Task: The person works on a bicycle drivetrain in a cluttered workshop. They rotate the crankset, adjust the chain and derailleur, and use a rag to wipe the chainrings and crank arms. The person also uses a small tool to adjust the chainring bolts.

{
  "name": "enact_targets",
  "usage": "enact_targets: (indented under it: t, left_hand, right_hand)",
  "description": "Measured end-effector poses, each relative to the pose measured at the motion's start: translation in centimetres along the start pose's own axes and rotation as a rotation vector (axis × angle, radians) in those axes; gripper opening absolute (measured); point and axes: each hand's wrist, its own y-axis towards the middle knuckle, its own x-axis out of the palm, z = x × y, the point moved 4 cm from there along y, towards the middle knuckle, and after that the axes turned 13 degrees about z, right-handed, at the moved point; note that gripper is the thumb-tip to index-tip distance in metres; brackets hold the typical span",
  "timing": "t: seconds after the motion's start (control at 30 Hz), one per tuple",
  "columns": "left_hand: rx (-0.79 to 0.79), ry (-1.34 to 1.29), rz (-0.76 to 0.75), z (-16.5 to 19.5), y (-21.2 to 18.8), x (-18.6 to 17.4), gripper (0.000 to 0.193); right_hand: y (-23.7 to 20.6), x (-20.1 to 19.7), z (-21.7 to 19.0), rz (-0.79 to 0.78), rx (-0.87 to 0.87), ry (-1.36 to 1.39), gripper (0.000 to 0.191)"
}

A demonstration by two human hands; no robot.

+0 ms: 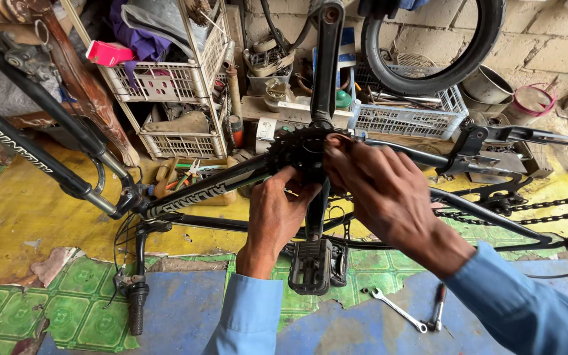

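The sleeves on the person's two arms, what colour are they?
Light blue sleeves, plain with no pattern; the head view shows them clearly.

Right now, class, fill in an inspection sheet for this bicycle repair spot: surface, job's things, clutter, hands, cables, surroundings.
Surface: worn floor covering, yellow, green and blue, torn in places.
Job's things: upturned black bicycle frame; chainring; pedal.
Clutter: spanner and another small tool on the floor.
Hands: left hand and right hand, fingers at the chainring.
Cables: thin black cables near the handlebar grip; chain hanging loose.
Surroundings: white crates of parts, tyre, block wall.
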Motion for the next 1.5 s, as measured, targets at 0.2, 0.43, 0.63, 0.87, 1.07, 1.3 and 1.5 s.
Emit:
enact_targets:
  t: [0.2,0.43,0.63,0.87,1.07,1.3,1.5]
  left_hand:
    - [-0.075,0.094,-0.022,-0.5,0.1,0.2,0.029]
    - [-0.202,0.109,-0.058,-1.0,0.0,0.0,0.031]
    - [-0.140,0.139,-0.056,-1.2,0.5,-0.7,0.031]
    - [-0.398,-0.261,-0.231,-0.8,1.5,-3.1,0.046]
    - [-0.183,-0.710,-0.281,1.3,1.1,-3.0,0.035]
    - [-0.173,-0.199,0.165,-2.0,2.4,-5.1,0.023]
    - [0.275,0.083,0.266,-2.7,1.3,-2.8,0.019]
  right_hand:
    - [-0.3,1.9,-1.2,-0.080,-0.035,-0.091,0.053]
    - [-4.2,3.0,-2.2,-0.301,0.061,0.020,0.038]
    - [-2.8,0.2,-2.9,0.004,-0.055,0.119,0.044]
    - [1.5,-2.6,-1.4,0.409,0.283,0.344,0.040]
    - [2.3,1.1,-5.8,0.298,0.494,0.572,0.041]
    - [-6.1,2.9,-8.9,0.267,0.784,0.600,0.044]
    - [-12.5,8.6,-8.6,-0.256,1.417,0.852,0.080]
